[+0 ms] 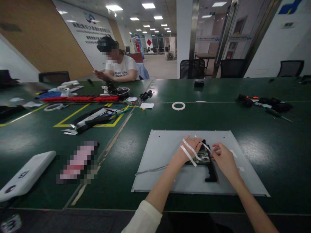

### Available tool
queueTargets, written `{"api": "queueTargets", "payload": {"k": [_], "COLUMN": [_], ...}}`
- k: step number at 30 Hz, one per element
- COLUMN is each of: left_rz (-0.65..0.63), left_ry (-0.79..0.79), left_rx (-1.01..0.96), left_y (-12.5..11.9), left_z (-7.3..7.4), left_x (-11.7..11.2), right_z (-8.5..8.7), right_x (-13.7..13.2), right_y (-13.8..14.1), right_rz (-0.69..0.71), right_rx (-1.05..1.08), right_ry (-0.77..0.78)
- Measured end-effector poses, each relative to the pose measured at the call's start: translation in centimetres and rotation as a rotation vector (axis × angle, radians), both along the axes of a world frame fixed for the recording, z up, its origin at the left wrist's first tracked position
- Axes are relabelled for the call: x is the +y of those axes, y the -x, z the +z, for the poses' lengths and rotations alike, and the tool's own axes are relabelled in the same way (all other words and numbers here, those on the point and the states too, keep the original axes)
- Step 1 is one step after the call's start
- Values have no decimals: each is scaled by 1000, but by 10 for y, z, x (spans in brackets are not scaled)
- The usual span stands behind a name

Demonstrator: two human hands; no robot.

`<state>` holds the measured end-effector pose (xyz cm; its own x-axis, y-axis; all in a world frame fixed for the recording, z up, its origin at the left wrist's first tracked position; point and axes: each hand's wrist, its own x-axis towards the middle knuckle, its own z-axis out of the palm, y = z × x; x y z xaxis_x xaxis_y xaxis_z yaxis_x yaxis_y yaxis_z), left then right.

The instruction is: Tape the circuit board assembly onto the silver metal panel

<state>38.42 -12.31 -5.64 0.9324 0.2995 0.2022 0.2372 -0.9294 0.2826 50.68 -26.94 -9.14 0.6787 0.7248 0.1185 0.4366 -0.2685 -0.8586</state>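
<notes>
A thin strip of white tape (206, 147) stretches between my two hands above a green circuit board (204, 158). My right hand (223, 157) pinches its lower end between thumb and fingers. At the upper end, the fingers of my left hand (189, 149) close on the tape, their tips partly hidden. More white tape strips (189, 155) lie across the back of that hand. Beneath, the board and a black frame piece (212, 173) rest on a large pale grey panel (160, 174). From the board's left side a flat grey cable (152, 170) runs to the panel's edge.
A white tape roll (178, 106) lies beyond the panel on the green table (121, 145). To the left are a pixelated pink item (79, 161) and a white device (26, 176). Cables and a screwdriver (277, 114) sit at far right. Another person (121, 66) sits across.
</notes>
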Motion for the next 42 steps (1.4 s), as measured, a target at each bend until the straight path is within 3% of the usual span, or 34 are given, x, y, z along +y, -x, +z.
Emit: {"api": "queueTargets", "payload": {"k": [5, 11, 17, 24, 30, 36, 42], "left_rz": [10, 13, 3, 53, 122, 29, 151], "left_ry": [-24, -32, -21, 83, 171, 152, 46], "left_rx": [-22, -50, -14, 48, -16, -63, -59], "left_y": [0, 0, 2, 5, 14, 33, 43], "left_z": [-4, -7, -3, 7, 28, 60, 68], "left_x": [0, 0, -1, -3, -9, -37, -59], "right_z": [14, 27, 12, 0, 25, 56, 60], "right_x": [4, 2, -13, -23, -33, -38, -40], "right_y": [12, 32, 25, 15, 26, 69, 94], "right_rz": [-47, -99, -55, -46, -80, 176, 264], "right_rx": [-238, -633, -696, -410, -6, 457, 585], "right_ry": [104, 426, 362, 64, -199, -226, -249]}}
